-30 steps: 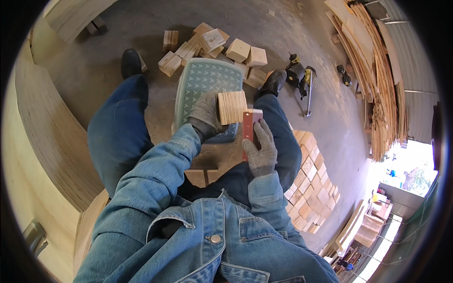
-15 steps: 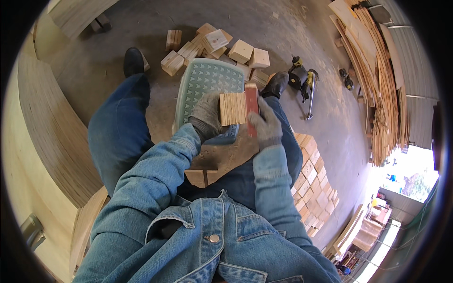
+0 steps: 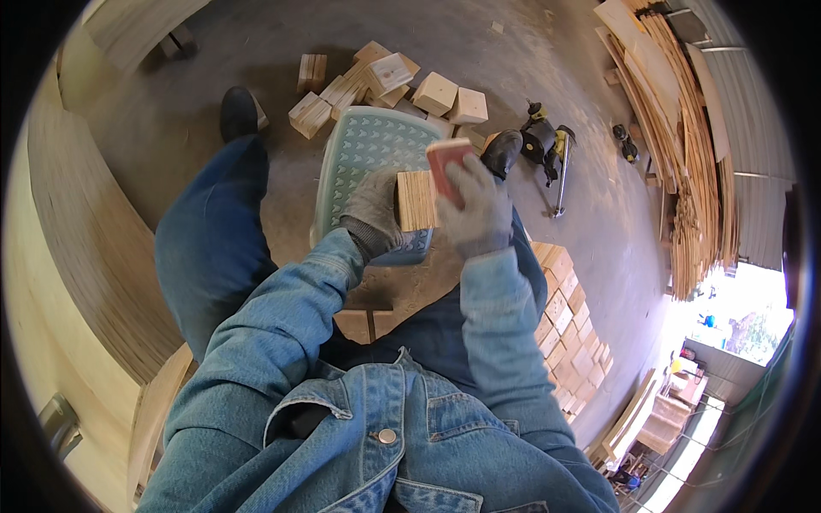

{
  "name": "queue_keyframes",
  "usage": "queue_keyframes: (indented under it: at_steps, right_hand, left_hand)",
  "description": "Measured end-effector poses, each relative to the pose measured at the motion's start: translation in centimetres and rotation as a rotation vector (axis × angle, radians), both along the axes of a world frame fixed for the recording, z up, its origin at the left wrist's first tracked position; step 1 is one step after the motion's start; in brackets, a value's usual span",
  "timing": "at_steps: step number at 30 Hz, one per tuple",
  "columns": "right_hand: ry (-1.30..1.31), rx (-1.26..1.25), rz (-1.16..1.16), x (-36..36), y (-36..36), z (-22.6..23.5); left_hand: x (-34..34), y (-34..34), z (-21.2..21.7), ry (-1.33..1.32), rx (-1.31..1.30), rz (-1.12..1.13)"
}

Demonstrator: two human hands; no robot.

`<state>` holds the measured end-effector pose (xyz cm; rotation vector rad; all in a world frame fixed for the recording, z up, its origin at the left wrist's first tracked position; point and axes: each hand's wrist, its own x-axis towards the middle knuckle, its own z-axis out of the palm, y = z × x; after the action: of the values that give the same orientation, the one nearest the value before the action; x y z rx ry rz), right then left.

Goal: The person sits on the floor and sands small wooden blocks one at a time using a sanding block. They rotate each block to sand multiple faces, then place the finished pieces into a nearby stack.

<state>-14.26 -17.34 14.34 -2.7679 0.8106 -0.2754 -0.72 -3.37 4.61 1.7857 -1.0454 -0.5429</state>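
Observation:
My left hand [image 3: 373, 210], in a grey knit glove, is closed round the left side of a wooden block [image 3: 416, 202] with a layered, striped face. Held in my right hand [image 3: 477, 209], also gloved, is a red sanding block [image 3: 448, 168], tilted against the wooden block's right edge. The right fingers wrap over its reddish face. Both hands are above a pale green plastic stool [image 3: 376, 137] with a raised pattern on its top. Part of the wooden block is hidden behind the right glove.
Loose wooden blocks [image 3: 387, 75] lie in a heap beyond the stool. Stacked blocks [image 3: 568, 321] stand beside my right leg. Yellow-black power tools [image 3: 547, 145] rest on the concrete floor, right of my boot. Long boards [image 3: 684, 145] lean at the far right.
My right hand has turned the sanding block from upright and edge-on to tilted, showing its broad red face. The left hand keeps the wooden block in nearly the same place.

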Motion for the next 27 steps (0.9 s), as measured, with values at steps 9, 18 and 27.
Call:
queue_keyframes:
  at_steps: [9,18,27]
  right_hand:
    - [0.193,0.292,-0.056,4.7,-5.2,6.0]
    - [0.316,0.688,-0.067,4.1,-7.5,5.5]
    - [0.414,0.919,-0.022,1.0,-14.0,-0.5]
  left_hand:
    - [-0.6,0.4,1.7,-0.098,-0.054,0.039]
    - [-0.4,0.1,0.0,-0.035,-0.095,0.053]
    - [-0.3,0.3,-0.4,0.001,-0.081,0.029]
